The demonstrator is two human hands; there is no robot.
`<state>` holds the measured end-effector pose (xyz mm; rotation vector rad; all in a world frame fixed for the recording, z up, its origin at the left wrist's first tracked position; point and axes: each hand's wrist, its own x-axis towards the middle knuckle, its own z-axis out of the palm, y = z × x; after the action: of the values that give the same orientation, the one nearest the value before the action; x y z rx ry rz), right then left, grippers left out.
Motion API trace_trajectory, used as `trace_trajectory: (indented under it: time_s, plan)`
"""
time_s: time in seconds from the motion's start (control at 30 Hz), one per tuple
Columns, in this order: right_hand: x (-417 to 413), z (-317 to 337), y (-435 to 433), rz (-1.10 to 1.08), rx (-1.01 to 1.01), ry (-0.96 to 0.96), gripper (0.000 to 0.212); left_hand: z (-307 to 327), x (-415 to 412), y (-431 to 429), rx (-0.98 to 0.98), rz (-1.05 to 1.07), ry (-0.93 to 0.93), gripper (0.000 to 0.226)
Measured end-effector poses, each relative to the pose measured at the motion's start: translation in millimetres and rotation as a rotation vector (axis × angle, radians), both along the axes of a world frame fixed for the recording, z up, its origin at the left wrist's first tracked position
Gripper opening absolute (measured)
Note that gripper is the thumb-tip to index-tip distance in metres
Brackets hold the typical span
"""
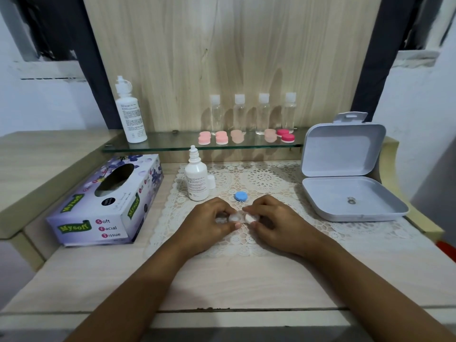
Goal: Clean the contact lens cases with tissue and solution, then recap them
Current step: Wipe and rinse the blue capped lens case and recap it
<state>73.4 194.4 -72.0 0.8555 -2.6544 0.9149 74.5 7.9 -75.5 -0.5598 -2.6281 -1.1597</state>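
Over the lace mat [266, 178], my left hand [209, 223] grips a clear white contact lens case [233, 217] between curled fingers and thumb. My right hand [271, 222] pinches a small wad of white tissue [249, 218] against the case's right end. A blue cap [240, 196] lies on the mat just behind my hands. An uncapped small solution bottle [196, 178] stands at the mat's left edge, its white cap [211, 181] beside it. The tissue box [108, 201] lies to the left.
A glass shelf [172, 146] at the back holds a tall solution bottle [130, 112], several clear bottles [251, 113] and several pink lens cases [244, 137]. An open grey box [345, 178] sits at the right with a small metal piece [350, 200] inside.
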Motion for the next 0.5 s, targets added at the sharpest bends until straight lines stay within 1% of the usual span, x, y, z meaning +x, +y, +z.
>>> trace_trajectory:
  time_s: [0.13, 0.33, 0.5]
  plan:
    - [-1.9, -1.8, 0.7, -0.063, -0.099, -0.017, 0.047, -0.1, -0.3, -0.4, 0.000, -0.003, 0.005, 0.018]
    - [-0.8, -1.9, 2.9, -0.031, -0.070, -0.027, 0.042, -1.1, -1.1, -0.7, -0.011, 0.002, 0.005, 0.018]
    - [-0.5, -2.5, 0.8, -0.041, -0.093, -0.019, 0.047, -0.1, -0.3, -0.2, -0.018, 0.008, 0.014, 0.018]
